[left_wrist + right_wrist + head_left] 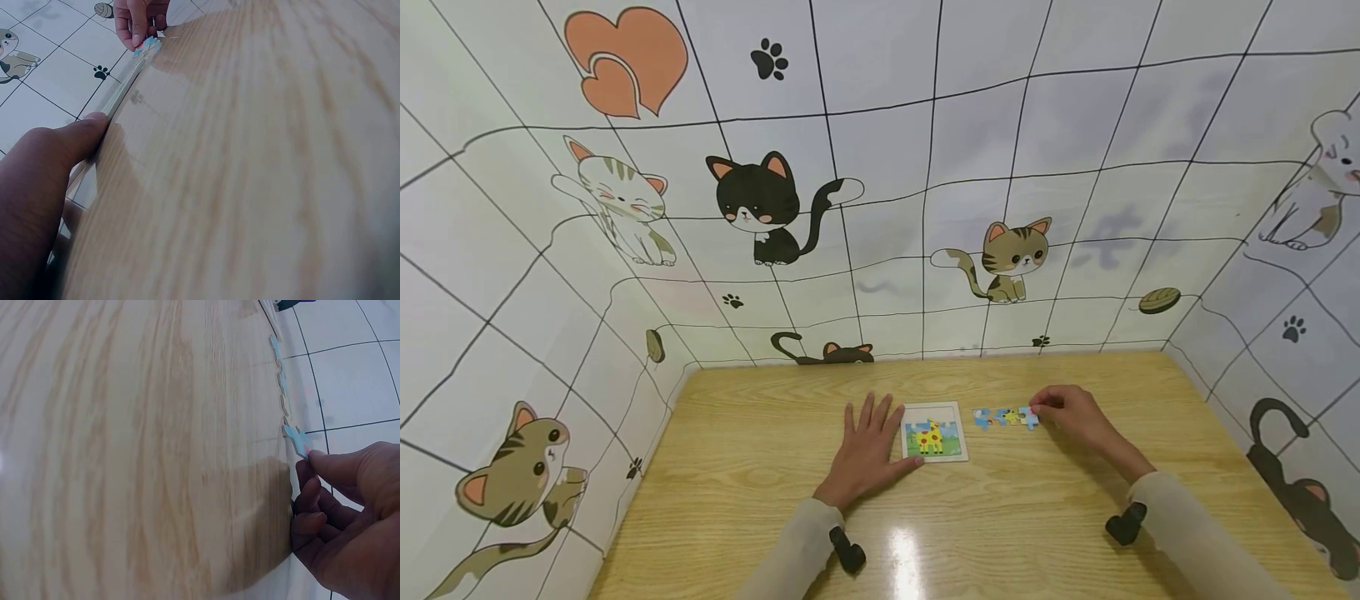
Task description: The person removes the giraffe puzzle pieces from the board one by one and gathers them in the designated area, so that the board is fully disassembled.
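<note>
A small square jigsaw puzzle (932, 442) with a yellow giraffe picture and a white frame lies in the middle of the table; its upper strip is bare. My left hand (867, 454) lies spread flat at its left side, the thumb (87, 132) on the frame's lower edge. To the right, my right hand (1078, 421) pinches a blue puzzle piece (296, 441) between thumb and forefinger. That piece tilts up from the tabletop in the right wrist view. Beside it, loose puzzle pieces (982, 418) lie in a row toward the frame.
The light wood table (760, 483) fills the lower part of the head view. White walls (880, 233) with cat drawings and black grid lines enclose its back and both sides. A black wrist strap (847, 552) sits on each beige sleeve.
</note>
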Tool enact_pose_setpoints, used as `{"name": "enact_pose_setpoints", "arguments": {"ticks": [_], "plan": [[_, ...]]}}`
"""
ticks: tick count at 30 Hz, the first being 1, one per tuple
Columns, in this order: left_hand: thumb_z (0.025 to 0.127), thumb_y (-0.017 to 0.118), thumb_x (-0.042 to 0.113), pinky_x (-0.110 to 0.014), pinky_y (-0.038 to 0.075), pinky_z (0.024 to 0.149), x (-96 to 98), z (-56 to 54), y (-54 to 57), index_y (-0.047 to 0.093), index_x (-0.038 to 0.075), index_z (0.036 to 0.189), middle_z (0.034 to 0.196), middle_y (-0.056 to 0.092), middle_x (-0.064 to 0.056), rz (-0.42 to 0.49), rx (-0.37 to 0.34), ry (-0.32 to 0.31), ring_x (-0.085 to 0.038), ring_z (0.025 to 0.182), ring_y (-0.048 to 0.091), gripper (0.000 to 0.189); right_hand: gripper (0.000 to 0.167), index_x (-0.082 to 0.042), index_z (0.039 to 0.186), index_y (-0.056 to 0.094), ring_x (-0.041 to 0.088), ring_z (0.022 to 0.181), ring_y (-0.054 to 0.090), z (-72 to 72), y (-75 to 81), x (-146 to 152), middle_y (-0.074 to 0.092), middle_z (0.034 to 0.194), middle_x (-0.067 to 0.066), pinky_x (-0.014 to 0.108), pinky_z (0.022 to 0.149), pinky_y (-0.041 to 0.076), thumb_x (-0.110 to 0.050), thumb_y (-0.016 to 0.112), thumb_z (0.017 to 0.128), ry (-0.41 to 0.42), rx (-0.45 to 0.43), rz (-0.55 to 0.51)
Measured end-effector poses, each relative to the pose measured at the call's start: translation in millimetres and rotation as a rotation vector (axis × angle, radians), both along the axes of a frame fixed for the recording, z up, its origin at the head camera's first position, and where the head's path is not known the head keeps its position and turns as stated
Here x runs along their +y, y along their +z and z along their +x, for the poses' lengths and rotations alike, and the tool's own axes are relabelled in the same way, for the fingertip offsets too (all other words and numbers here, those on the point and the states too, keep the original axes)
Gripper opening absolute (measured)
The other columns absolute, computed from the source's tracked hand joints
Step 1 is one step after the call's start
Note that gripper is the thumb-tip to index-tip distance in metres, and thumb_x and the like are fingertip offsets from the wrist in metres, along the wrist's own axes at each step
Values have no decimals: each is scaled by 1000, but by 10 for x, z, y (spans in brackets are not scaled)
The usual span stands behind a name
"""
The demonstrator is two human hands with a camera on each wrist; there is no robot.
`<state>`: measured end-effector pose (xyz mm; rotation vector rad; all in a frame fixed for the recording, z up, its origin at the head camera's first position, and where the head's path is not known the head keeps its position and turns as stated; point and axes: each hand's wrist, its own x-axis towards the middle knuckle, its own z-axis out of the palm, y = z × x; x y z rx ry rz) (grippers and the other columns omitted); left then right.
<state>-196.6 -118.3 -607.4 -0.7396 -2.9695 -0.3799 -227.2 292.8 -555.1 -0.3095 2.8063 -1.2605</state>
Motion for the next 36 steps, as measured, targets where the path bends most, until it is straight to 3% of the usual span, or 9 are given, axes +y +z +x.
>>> {"name": "enact_pose_setpoints", "arguments": {"ticks": [19,28,36], "plan": [[100,42,86,-73,3,130,12,16,64,30,17,176,183,20,-12,-4,-10,0,-41,170,8,103,7,-2,99,81,14,90,70,-33,-7,-6,79,96,6,33,80,56,-7,77,103,-4,84,82],[100,43,86,-74,4,130,3,18,75,31,16,176,183,21,-13,3,-8,-2,-41,170,8,103,6,-5,102,82,22,96,72,-55,-27,-12,80,100,4,37,84,57,-5,76,103,-4,73,91],[101,44,85,-73,3,130,-1,32,69,31,16,176,183,21,-13,16,-23,-5,-41,170,8,103,6,-5,101,82,21,94,72,-32,-40,-19,80,99,4,35,82,57,-4,76,103,-6,72,88]]}}
